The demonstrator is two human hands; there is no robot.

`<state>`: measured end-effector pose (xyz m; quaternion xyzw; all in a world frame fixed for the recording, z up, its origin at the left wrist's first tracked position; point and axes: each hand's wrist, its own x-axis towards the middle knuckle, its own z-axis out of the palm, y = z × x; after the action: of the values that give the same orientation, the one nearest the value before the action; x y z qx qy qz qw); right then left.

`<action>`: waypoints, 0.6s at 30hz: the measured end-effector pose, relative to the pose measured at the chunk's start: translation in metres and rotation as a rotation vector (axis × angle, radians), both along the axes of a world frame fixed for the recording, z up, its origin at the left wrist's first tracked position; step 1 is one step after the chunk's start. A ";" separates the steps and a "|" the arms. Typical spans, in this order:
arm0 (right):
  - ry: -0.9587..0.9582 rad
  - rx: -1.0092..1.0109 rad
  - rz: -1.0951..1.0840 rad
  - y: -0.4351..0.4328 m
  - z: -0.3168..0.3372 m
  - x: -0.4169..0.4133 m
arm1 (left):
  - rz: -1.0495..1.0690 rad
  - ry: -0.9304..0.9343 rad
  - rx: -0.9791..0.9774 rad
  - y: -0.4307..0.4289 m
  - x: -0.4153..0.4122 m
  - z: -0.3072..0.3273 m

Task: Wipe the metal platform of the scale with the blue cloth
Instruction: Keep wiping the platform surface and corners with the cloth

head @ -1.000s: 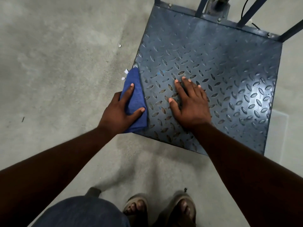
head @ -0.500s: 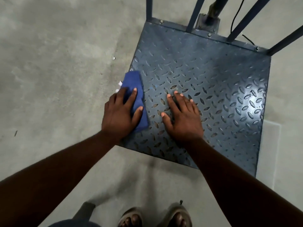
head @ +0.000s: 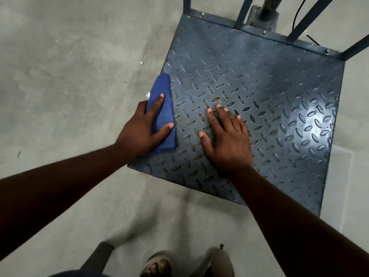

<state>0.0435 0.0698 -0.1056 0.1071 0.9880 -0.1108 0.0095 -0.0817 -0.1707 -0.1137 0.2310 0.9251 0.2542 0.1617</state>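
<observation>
A person crouches over a floor scale, the left hand [head: 142, 129] pressing a folded blue cloth [head: 162, 114] onto the left edge of the metal platform [head: 259, 92], forefinger stretched along the cloth and thumb spread wide across its near end. The cloth overhangs the platform's left rim, its far tip reaching toward the far-left corner. The right hand [head: 227, 142] lies flat on the platform just right of the cloth, fingers [head: 221, 111] straight and slightly fanned, holding nothing. The blue-grey tread plate carries raised oval lugs and catches a bright glare on its right side. 4 dark bars [head: 242, 13] and a bolted post base rise from its far edge. The scale stands on a grey concrete floor [head: 69, 66] flecked with small white scraps [head: 141, 62]. A sandalled foot [head: 157, 264] shows at the near edge.
</observation>
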 end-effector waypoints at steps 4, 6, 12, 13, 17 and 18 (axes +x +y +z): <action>0.003 0.007 -0.002 0.000 0.000 0.000 | -0.005 -0.048 0.014 0.015 -0.033 -0.003; -0.004 0.009 -0.002 0.000 -0.001 0.000 | -0.002 -0.048 0.019 0.047 -0.082 -0.009; -0.021 0.017 0.006 0.002 -0.003 -0.001 | 0.096 -0.102 0.034 0.148 -0.190 -0.004; -0.023 0.018 0.007 0.002 -0.003 -0.001 | 0.105 -0.088 0.035 0.152 -0.188 -0.004; -0.012 0.007 0.002 0.003 -0.003 0.000 | 0.102 -0.007 0.021 0.117 -0.149 -0.013; -0.007 0.005 0.002 0.003 -0.003 0.000 | 0.098 -0.002 0.029 0.099 -0.132 -0.016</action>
<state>0.0431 0.0729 -0.1084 0.1062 0.9884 -0.1082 0.0127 -0.2136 -0.0719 -0.1292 0.1874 0.9314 0.2754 0.1466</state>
